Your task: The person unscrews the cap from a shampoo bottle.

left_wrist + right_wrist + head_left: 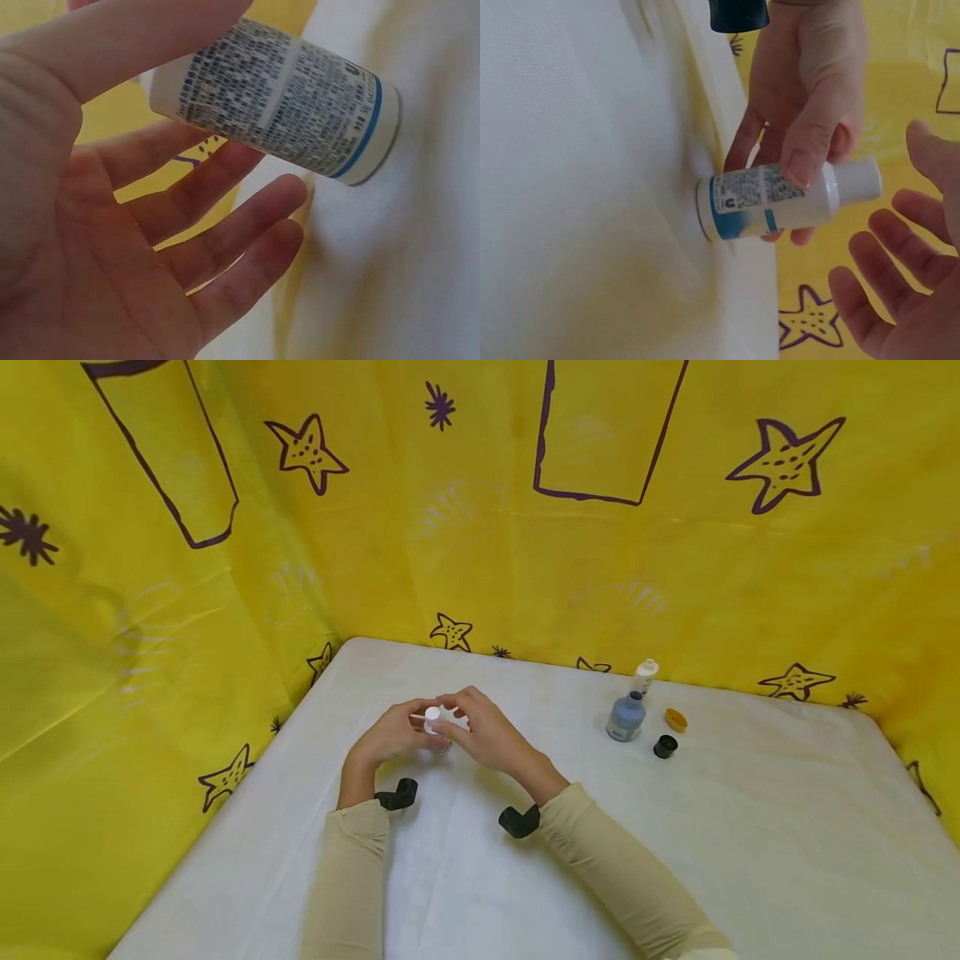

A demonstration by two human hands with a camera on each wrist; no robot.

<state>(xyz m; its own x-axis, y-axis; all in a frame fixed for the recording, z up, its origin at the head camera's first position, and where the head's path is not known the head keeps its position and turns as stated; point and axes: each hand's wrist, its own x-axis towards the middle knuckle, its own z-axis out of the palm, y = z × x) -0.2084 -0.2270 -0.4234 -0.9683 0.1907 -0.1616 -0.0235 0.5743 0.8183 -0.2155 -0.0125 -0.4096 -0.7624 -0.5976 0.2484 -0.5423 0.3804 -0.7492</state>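
My left hand (393,733) holds a small white bottle (772,199) upright on the table, thumb pressed to its side. The bottle has a printed label and a blue band; the left wrist view shows its dense small text (300,105). A white cap (858,181) sits on the bottle's top. Beside the cap is my right hand (487,731). In the right wrist view its fingers (889,266) are spread and loosely bent, apart from the cap, with nothing between them.
On the white-covered table (465,893), to the right, stand a blue bottle (626,718) without a lid and a white bottle (645,677) behind it. A black cap (665,746) and an orange-yellow cap (676,720) lie near them. Yellow patterned cloth (480,560) walls the table's back and left.
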